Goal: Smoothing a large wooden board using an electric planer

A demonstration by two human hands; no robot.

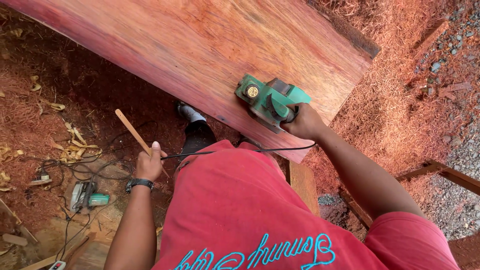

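Outdoor woodworking yard: wide reddish timber slab (210, 50), green electric hand planer (267, 102) on it, red sawdust-covered ground (400, 125), second green power tool (87, 195) by tangled black cables (75, 170).

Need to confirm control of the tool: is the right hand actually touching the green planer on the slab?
Touching. The head view shows the right hand wrapped around the rear handle of the green planer, which rests on the reddish slab.

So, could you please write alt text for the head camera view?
A person's right hand grips a green electric planer resting on a wide reddish wooden slab. The left hand holds a thin wooden stick and the black cord; red sawdust covers the ground.
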